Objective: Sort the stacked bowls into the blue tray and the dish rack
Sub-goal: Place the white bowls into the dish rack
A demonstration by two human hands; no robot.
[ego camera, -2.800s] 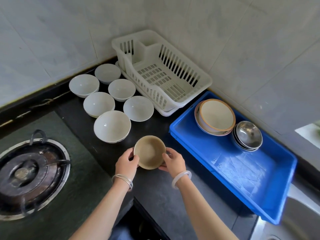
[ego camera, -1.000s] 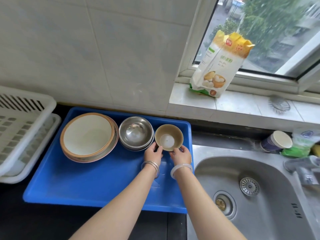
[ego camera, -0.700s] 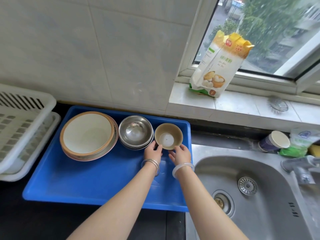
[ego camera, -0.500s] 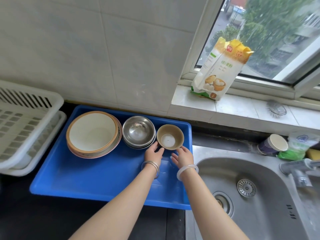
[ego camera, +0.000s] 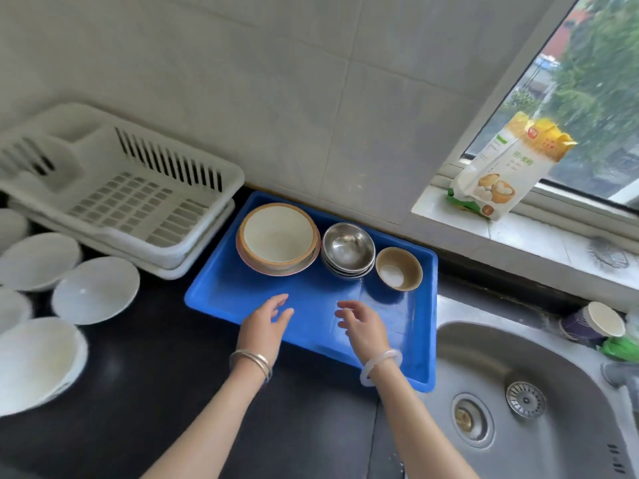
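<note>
The small tan bowl (ego camera: 398, 268) stands in the back right corner of the blue tray (ego camera: 242, 295), beside stacked steel bowls (ego camera: 347, 250) and stacked large tan-rimmed bowls (ego camera: 278, 238). My left hand (ego camera: 264, 326) and my right hand (ego camera: 363, 326) hover over the tray's near part, fingers relaxed, holding nothing. Several white bowls (ego camera: 95, 288) sit on the black counter at the left. The white dish rack (ego camera: 124, 191) stands behind them, with nothing in it.
A steel sink (ego camera: 518, 392) lies right of the tray. A flour bag (ego camera: 501, 167) leans on the window sill. A paper cup (ego camera: 594, 321) and green packet (ego camera: 622, 347) sit at the sink's far right edge.
Both hands let go of the small tan bowl and drew back toward me. The view swung left, bringing the white bowls and the whole dish rack into sight.
</note>
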